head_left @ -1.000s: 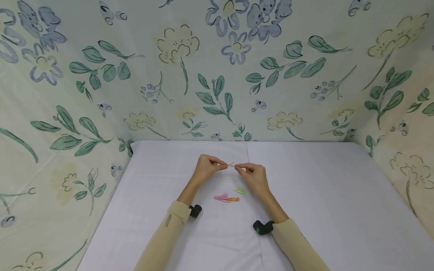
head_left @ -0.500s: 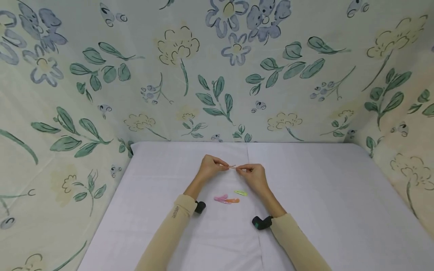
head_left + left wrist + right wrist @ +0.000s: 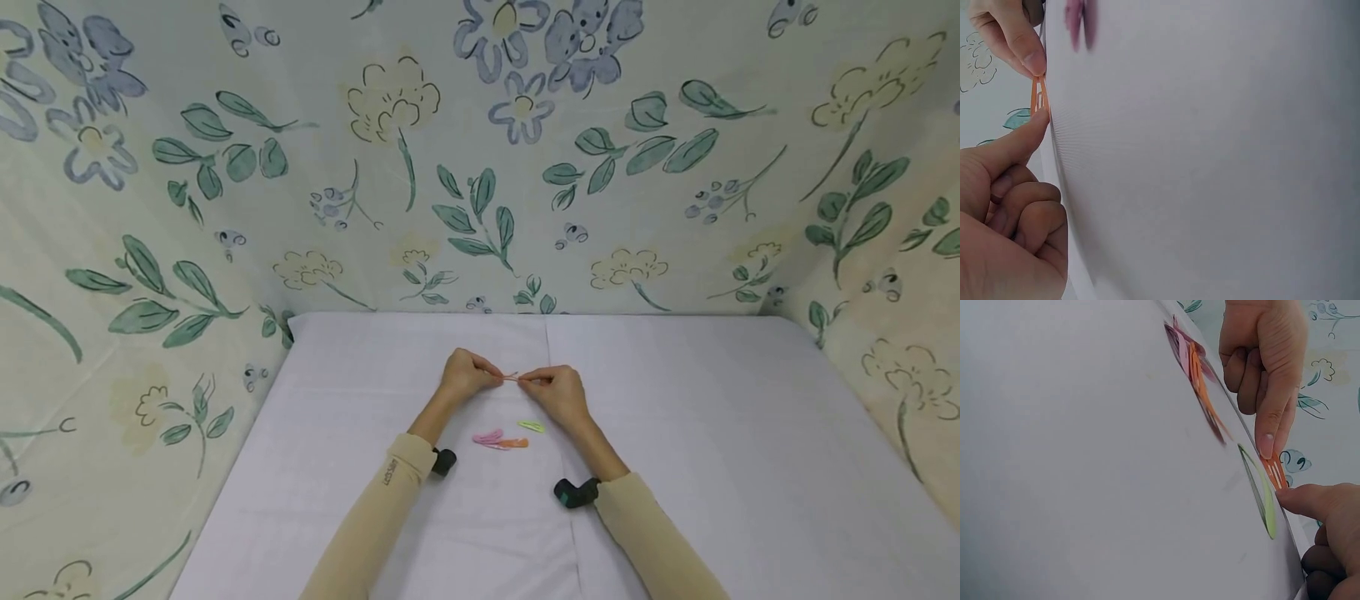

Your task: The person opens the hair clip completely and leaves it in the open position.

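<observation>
An orange snap hair clip is held above the white table between both hands, one end in each. My left hand pinches its left end between thumb and forefinger. With the same kind of pinch, my right hand grips the other end. Slots between the clip's bars show in the left wrist view, where the clip is partly covered by fingertips. Remaining fingers of my left hand are curled in toward the palm. Nearer me lie pink hair clips, another orange clip and a lime-green clip.
White cloth covers the table. Floral fabric hangs behind it and along both sides. A black wrist camera sits at the right cuff, another camera at the left one.
Both hands have come slightly toward me with the orange hair clip between them, and the left forearm has shifted right. The clips on the table have stayed put.
</observation>
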Demonstrator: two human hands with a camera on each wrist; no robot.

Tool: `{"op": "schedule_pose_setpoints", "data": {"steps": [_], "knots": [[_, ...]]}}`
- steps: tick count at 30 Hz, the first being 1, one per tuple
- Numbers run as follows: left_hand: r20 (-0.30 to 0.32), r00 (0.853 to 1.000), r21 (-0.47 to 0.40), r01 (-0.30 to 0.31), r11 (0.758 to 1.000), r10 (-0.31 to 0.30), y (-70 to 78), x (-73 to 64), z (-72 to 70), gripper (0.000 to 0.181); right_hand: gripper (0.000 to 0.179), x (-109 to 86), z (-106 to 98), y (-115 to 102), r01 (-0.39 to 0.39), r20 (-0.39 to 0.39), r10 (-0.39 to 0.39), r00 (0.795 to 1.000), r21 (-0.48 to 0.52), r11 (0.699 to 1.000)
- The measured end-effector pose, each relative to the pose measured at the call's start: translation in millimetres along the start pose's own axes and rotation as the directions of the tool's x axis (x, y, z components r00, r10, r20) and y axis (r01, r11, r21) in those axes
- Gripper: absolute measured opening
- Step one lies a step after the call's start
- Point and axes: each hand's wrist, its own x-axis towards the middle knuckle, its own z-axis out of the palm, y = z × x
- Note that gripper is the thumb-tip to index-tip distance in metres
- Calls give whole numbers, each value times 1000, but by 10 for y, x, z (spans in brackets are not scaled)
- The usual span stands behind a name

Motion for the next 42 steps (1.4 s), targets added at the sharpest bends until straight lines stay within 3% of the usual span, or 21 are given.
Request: {"op": "schedule_pose_setpoints", "data": {"steps": [16,28,36,42], "knots": [[-14,1000,-21,27,999,-27,-21,4,-16,6,11,-15,16,2,-11,2,11,1000,19,1000],[-15,999,-48,30,998,-31,-29,-7,-32,7,13,-6,18,37,26,-6,-26,1000,39,999],[-41,999,-54,17,998,-19,23,-95,-72,7,15,-50,-117,8,-101,40,96,995,177,979],[-6,999,-112,36,993,-37,76,-271,-187,8,18,-179,-267,-37,-183,82,171,982,168,969]]}}
